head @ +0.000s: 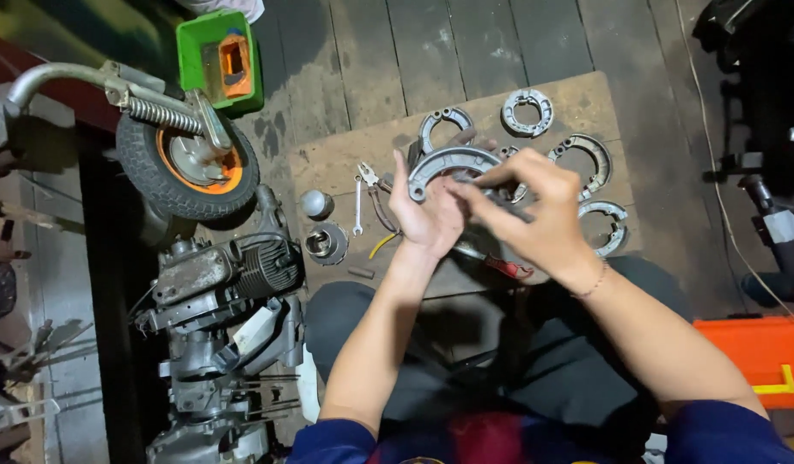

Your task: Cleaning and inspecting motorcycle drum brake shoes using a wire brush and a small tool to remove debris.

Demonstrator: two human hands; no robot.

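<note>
Your left hand [427,215] holds a curved metal brake shoe [448,161] up in front of you, with the fingers closed on its lower left end, so that the arc stands free above the palm and you can look at its inner side. Your right hand [522,206] comes in from the other side. Its fingers are bent and pinched together around something dark and thin at the middle of the shoe; it is partly hidden, so I cannot say if it is a spring or a small tool. It seems you keep the shoe high and near your eyes because the work on it is fine and needs both hands close together.

Under your hands lies a wooden board [577,107] on the plank floor, and it serves as a clean work surface. Four other brake shoes are spread on it: one behind your left hand [442,120], one round pair farther back [528,112], and two at the right [586,155] [610,225]. At the left of the board you have a small wrench [357,210], pliers [369,176] and a round metal cup [326,243], all within easy reach. An engine block [234,275] and a small wheel with an orange rim [186,167] are on the floor at your left side.
</note>
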